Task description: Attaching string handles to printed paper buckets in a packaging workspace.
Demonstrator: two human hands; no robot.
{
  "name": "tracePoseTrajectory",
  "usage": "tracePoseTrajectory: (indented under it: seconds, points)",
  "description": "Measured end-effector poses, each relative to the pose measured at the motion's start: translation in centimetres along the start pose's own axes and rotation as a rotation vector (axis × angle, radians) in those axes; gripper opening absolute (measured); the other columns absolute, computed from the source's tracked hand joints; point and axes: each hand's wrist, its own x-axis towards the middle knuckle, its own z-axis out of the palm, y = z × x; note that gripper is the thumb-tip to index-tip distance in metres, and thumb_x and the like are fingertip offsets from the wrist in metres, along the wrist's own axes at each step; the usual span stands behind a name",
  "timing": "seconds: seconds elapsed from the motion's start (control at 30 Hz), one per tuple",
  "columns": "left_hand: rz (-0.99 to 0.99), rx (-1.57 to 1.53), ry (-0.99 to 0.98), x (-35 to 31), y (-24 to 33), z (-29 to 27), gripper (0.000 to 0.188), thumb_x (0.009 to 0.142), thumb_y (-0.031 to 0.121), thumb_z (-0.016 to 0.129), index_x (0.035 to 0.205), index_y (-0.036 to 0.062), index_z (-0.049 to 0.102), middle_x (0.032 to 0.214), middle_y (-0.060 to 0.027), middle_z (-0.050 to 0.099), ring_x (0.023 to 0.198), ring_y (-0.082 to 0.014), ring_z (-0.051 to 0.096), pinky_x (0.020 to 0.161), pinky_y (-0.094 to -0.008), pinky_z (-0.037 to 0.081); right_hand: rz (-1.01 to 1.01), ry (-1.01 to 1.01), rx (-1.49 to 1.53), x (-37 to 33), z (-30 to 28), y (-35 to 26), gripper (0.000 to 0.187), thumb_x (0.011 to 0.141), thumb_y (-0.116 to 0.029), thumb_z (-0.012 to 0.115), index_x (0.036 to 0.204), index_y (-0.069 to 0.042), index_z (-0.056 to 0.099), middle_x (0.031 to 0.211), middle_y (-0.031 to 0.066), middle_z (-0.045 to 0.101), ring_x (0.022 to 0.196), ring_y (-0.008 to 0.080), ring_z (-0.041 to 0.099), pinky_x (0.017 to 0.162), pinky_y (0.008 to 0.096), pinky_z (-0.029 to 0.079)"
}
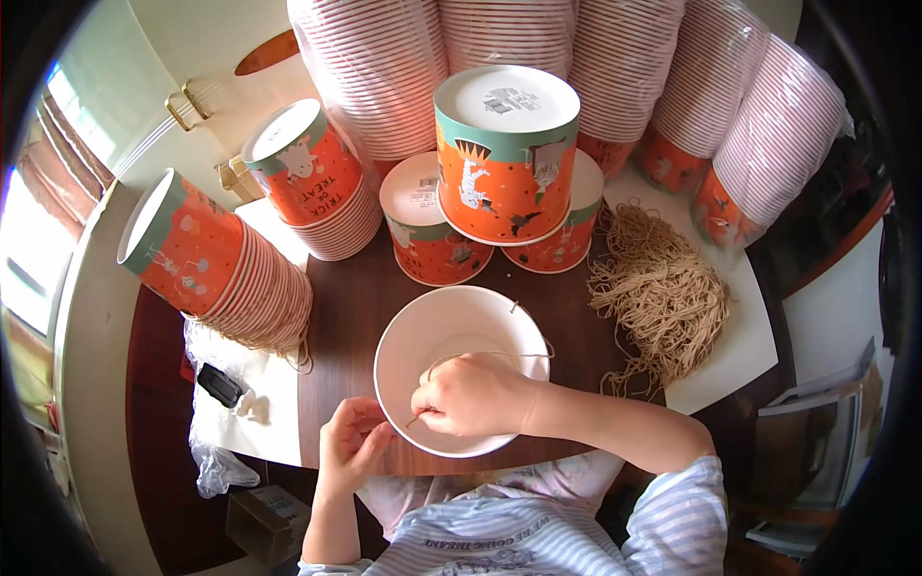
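Observation:
A white-lined paper bucket (pixel 408 336) stands mouth up on the dark wooden table in front of me. A thin tan cord (pixel 504 353) passes through its rim at the right and runs across the opening. Inside the bucket, my right hand (pixel 473 396) is closed in a pinch on the cord, whose short end sticks out near the left wall. My left hand (pixel 353 440) is at the outside of the near left rim, thumb and fingers curled toward the wall; what they pinch is hidden.
A heap of tan cords (pixel 663 288) lies to the right. Three upside-down orange buckets (pixel 509 182) are piled behind the bucket. Nested stacks of buckets stand at the left (pixel 221 259) and, plastic-wrapped, along the back (pixel 634 67). A small black tray (pixel 219 384) lies at left.

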Motion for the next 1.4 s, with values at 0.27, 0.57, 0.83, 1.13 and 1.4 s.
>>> tracePoseTrajectory:
  seconds: [0.27, 0.57, 0.83, 1.13, 1.4]
  points:
    - [-0.015, 0.029, 0.023, -0.5, -0.3, -0.1, 0.017, 0.082, -0.005, 0.055, 0.098, -0.0072, 0.051, 0.091, -0.0104, 0.061, 0.084, -0.014, 0.061, 0.074, -0.0246, 0.051, -0.011, -0.014, -0.028, 0.2, 0.0, -0.4, 0.016, 0.072, -0.019, 0.053, 0.073, -0.011, 0.067, 0.071, 0.0087, 0.062, 0.07, 0.0247, 0.063, 0.064, 0.0376, 0.051]
    - [0.054, 0.507, 0.027, -0.8, 0.5, 0.9, 0.016, 0.071, -0.005, 0.061, 0.087, -0.0051, 0.059, 0.079, -0.0104, 0.062, 0.07, -0.013, 0.063, 0.058, -0.023, 0.051, -0.051, 0.001, -0.07, 0.4, 0.1, -1.1, 0.014, 0.074, -0.02, 0.054, 0.073, -0.011, 0.064, 0.067, 0.0054, 0.06, 0.069, 0.0221, 0.061, 0.061, 0.0357, 0.049]
    - [0.057, 0.344, -0.013, -1.6, -0.9, -0.2, 0.009, 0.073, -0.008, 0.056, 0.08, -0.0047, 0.059, 0.079, -0.0095, 0.059, 0.064, -0.0106, 0.06, 0.049, -0.019, 0.044, 0.017, 0.072, 0.164, -0.3, -0.9, -2.1, 0.023, 0.075, -0.015, 0.061, 0.097, -0.009, 0.062, 0.092, 0.0093, 0.061, 0.085, 0.026, 0.06, 0.077, 0.0349, 0.048]
    - [0.301, -0.879, -0.206, -2.0, -1.8, -2.2, 0.008, 0.072, 0.009, 0.048, 0.065, 0.0057, 0.046, 0.086, -0.0194, 0.063, 0.093, -0.0337, 0.054, 0.09, -0.0458, 0.034, -0.01, 0.2, 0.249, -2.2, -1.9, -4.6, 0.044, 0.075, 0.0, 0.055, 0.119, -0.009, 0.052, 0.123, 0.0116, 0.048, 0.112, 0.0273, 0.048, 0.091, 0.0358, 0.041]
    - [-0.009, -0.421, -0.104, -0.8, 0.0, -0.9, 0.017, 0.081, -0.004, 0.059, 0.098, -0.0029, 0.058, 0.093, -0.0042, 0.06, 0.086, -0.0074, 0.056, 0.076, -0.0214, 0.045, -0.135, 0.339, -0.061, -1.3, -0.7, -5.8, 0.038, 0.071, 0.003, 0.054, 0.108, -0.006, 0.055, 0.101, 0.0104, 0.06, 0.087, 0.0259, 0.06, 0.077, 0.035, 0.05]
